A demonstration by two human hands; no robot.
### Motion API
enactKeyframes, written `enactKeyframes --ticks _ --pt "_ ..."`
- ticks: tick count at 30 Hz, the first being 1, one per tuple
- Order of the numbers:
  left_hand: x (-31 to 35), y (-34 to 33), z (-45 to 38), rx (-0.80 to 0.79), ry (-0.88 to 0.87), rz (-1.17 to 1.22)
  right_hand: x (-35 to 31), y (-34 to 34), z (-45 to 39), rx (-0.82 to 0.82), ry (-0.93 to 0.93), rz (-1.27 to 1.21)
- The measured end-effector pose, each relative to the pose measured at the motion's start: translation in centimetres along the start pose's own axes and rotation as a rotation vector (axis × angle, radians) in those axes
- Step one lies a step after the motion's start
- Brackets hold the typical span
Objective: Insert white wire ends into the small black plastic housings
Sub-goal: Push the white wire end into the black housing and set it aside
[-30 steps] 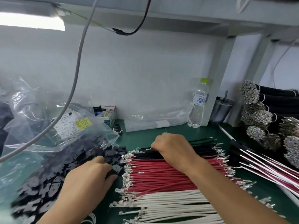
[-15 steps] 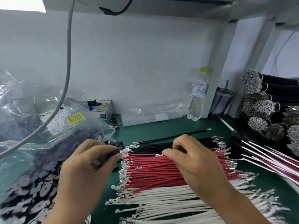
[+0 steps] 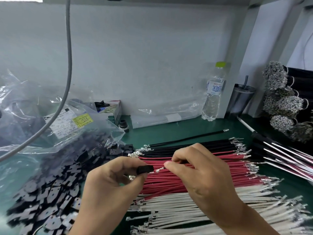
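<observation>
My left hand [image 3: 108, 187] pinches a small black housing [image 3: 145, 169] between thumb and forefinger, its open end turned toward my right hand [image 3: 199, 173]. My right hand pinches a wire just behind its metal terminal [image 3: 159, 169], and the tip of that terminal sits right at the mouth of the housing; I cannot tell the colour of the wire I hold, since my fingers cover it.

Under and below my right hand lie the white wires [image 3: 194, 216] in a flat row on the green table [image 3: 194, 128]. Directly beneath both hands run the red wires [image 3: 233, 168], and just beyond my right knuckles the black wires [image 3: 194, 146], with one black wire lying loose a little farther out.

To the left of my left hand spreads a heap of black housings [image 3: 50, 200], spilling from a clear plastic bag [image 3: 67, 122] with a yellow label.

Farther off, past my right hand, a water bottle [image 3: 213, 92] and a dark tumbler [image 3: 240, 99] stand by the wall. Far right are bundled wire sets [image 3: 284, 102] with bristling metal ends. A grey cable [image 3: 68, 65] hangs above my left hand.
</observation>
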State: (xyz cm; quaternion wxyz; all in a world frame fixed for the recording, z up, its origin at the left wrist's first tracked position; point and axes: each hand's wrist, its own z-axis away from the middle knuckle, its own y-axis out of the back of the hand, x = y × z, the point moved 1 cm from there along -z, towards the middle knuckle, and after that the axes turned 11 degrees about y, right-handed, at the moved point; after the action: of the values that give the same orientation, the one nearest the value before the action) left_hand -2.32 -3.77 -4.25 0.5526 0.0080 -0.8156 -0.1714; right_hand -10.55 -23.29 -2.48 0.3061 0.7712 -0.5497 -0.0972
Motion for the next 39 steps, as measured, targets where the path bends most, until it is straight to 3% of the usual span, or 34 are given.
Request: enactKeyframes --ticks 6,13,27,33,39 --pt "0.1 0.1 -0.2 -0.134 0.139 0.257 -0.3 0.3 -0.2 0.067 -0.175 -0.153" --pt "0.2 0.0 -0.2 -0.171 0.177 0.317 -1.1 0.1 -0.5 0.067 -0.151 -0.17" --pt "0.5 -0.2 0.1 -0.2 0.197 0.343 -0.7 0.2 -0.2 0.036 -0.192 -0.277" --pt "1.1 0.0 0.4 -0.102 -0.008 0.031 -1.4 -0.4 -0.2 0.005 -0.122 -0.219" --pt "0.7 -0.3 0.5 -0.145 0.12 0.208 -1.6 -0.7 0.0 -0.004 -0.134 -0.31"
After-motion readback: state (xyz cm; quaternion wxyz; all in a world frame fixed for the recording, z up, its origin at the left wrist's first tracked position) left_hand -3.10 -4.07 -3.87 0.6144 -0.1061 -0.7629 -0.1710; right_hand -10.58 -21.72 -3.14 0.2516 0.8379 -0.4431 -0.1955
